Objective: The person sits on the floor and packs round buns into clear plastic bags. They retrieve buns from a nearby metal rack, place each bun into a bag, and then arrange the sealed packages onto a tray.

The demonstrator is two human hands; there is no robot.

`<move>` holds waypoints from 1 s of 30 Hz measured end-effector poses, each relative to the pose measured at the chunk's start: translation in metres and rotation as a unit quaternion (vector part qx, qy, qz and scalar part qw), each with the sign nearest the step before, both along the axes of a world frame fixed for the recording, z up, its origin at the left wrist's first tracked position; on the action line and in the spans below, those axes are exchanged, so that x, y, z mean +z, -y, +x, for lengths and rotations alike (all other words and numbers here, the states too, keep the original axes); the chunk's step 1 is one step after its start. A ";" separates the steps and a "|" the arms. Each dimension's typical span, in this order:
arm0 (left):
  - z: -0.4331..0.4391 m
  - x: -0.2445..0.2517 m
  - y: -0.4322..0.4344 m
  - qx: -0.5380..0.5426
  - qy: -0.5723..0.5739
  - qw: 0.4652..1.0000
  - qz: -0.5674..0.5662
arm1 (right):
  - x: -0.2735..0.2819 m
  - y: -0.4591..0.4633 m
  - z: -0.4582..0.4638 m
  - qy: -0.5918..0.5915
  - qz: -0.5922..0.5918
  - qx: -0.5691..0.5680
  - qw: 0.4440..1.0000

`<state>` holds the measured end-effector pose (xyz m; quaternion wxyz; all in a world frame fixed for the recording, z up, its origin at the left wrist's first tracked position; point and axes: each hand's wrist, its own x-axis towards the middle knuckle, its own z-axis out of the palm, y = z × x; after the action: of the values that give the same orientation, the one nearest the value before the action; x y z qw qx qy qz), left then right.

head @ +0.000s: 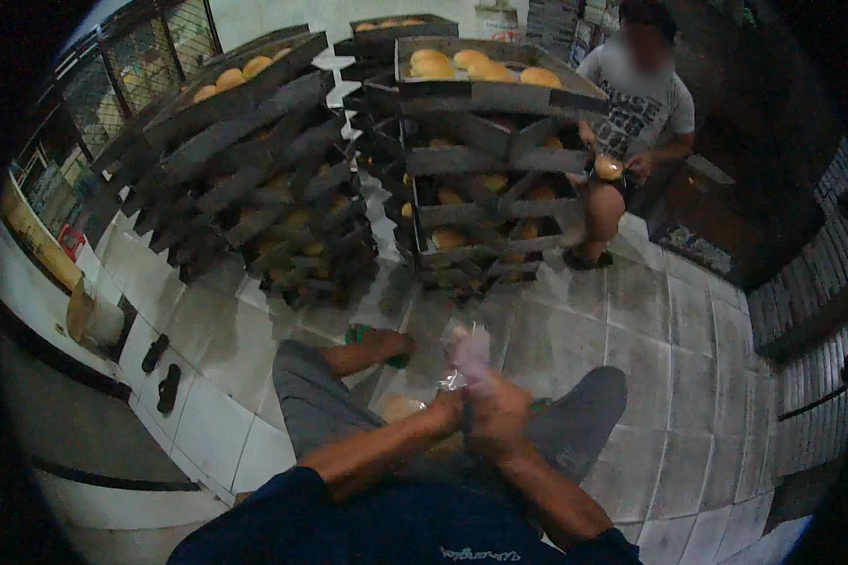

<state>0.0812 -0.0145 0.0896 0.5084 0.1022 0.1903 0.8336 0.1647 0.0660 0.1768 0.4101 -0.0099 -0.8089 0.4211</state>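
Both hands meet in front of my lap. My left hand closes on the lower edge of a clear plastic bag. Beside it my right hand, blurred, also grips the bag; a pinkish, blurred thing shows at its upper end, and I cannot tell what it is. A pale bread bun, seemingly in clear plastic, lies below and left of the bag, between my legs, partly hidden by my left forearm.
Stacked dark trays with round buns stand ahead, with more stacks at the left. At the right a seated person holds a wrapped bun. Dark sandals lie on the tiles at the left, near a white bucket.
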 end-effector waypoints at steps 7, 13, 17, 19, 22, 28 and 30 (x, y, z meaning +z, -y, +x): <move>-0.025 0.044 0.002 0.259 -0.665 0.588 -0.380 | -0.038 -0.012 0.003 0.064 0.045 -0.138 0.987; -0.054 0.097 0.059 0.327 -0.771 0.504 -0.210 | -0.022 -0.059 0.043 0.059 -0.602 0.145 0.783; -0.053 0.105 0.068 0.274 -0.844 0.401 -0.227 | 0.016 -0.036 0.063 0.293 -0.174 0.186 0.922; -0.043 0.095 0.065 0.274 -0.840 0.406 -0.233 | 0.020 -0.014 0.056 0.430 -0.210 0.134 0.868; -0.031 0.066 0.061 0.290 -0.809 0.438 -0.263 | 0.004 0.007 0.041 0.328 -0.266 0.165 0.891; -0.044 0.020 0.092 0.395 -0.610 0.599 -0.336 | -0.037 -0.024 0.031 0.409 -0.332 0.157 0.836; -0.039 0.017 0.113 0.354 -0.464 0.687 -0.432 | -0.050 -0.043 0.025 0.308 -0.395 0.179 0.847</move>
<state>0.0425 -0.1278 0.1069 0.0102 0.1701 0.7631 0.6234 0.1895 0.1088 0.1272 0.0188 -0.1555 -0.6466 0.7466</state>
